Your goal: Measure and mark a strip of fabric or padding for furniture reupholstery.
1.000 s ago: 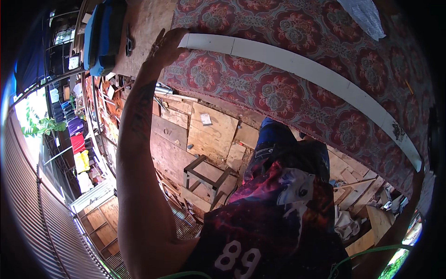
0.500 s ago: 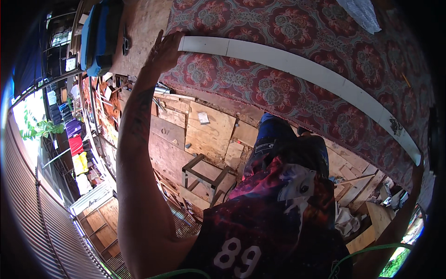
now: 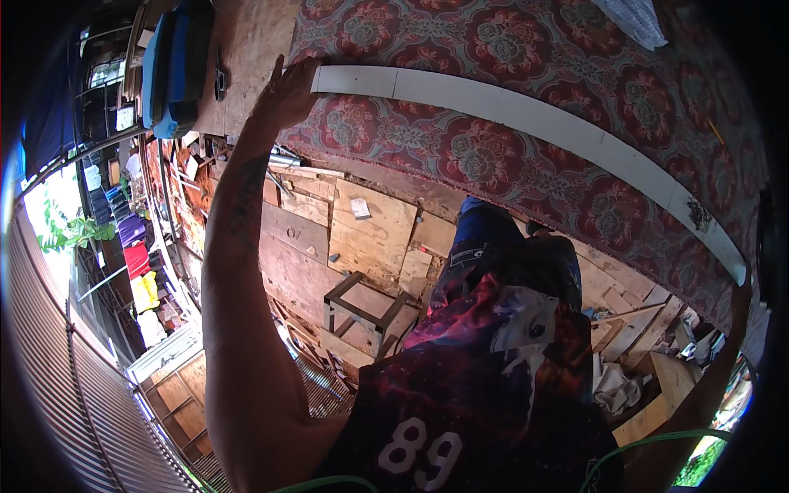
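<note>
A long white strip (image 3: 501,107), marked with thin cross lines and a dark smudge near its right end, lies across a red and grey floral fabric (image 3: 493,156). At its left end is my left hand (image 3: 289,92), one finger raised apart and the others closed on the strip's end. My right hand (image 3: 741,300) meets the far right end of the strip. It is dark and close to the picture's rim, so its fingers cannot be made out.
Scissors (image 3: 219,78) lie on bare plywood at the upper left, beside folded blue cloth (image 3: 168,74). A pencil (image 3: 715,131) and a clear plastic sheet (image 3: 633,20) rest on the fabric. Below stands a small stool frame (image 3: 366,304) on a patchwork wood floor (image 3: 370,226).
The whole view has shifted very slightly. My hands stay at the two ends of the white strip, which lies almost the same way on the fabric.
</note>
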The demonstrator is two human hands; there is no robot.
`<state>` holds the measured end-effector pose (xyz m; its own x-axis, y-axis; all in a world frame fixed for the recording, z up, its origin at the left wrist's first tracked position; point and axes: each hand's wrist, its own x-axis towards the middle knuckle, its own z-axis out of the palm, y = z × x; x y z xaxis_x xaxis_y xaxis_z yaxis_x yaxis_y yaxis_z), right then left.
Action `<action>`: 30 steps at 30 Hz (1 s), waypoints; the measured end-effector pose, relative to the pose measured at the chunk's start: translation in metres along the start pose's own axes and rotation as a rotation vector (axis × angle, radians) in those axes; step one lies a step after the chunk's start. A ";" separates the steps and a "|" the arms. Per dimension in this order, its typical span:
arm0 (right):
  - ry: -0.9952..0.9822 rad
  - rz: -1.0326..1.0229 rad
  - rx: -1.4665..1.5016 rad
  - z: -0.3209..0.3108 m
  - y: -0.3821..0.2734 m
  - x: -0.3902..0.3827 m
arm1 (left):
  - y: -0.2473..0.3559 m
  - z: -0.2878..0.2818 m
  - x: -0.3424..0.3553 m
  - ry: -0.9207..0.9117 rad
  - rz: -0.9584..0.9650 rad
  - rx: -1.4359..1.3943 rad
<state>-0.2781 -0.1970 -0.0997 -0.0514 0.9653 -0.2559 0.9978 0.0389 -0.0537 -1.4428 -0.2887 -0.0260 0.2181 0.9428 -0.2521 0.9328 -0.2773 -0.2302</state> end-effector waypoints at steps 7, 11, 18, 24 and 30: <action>0.042 -0.044 -0.031 0.006 0.007 0.000 | 0.004 -0.004 0.001 -0.011 -0.017 -0.004; 0.013 0.055 -0.074 0.011 0.018 0.003 | 0.005 -0.007 0.002 -0.004 -0.029 -0.002; 0.024 -0.004 0.003 0.006 0.010 0.003 | 0.005 -0.010 0.006 -0.065 -0.022 0.055; -0.026 0.045 0.042 -0.018 -0.043 -0.014 | -0.020 0.008 0.004 -0.049 -0.007 -0.297; 0.029 0.147 0.002 -0.033 -0.111 -0.024 | -0.068 0.059 0.005 -0.035 0.106 0.122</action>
<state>-0.3859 -0.2161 -0.0555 0.0970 0.9675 -0.2335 0.9943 -0.1044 -0.0196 -1.5226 -0.2762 -0.0670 0.3014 0.9004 -0.3137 0.8626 -0.3977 -0.3127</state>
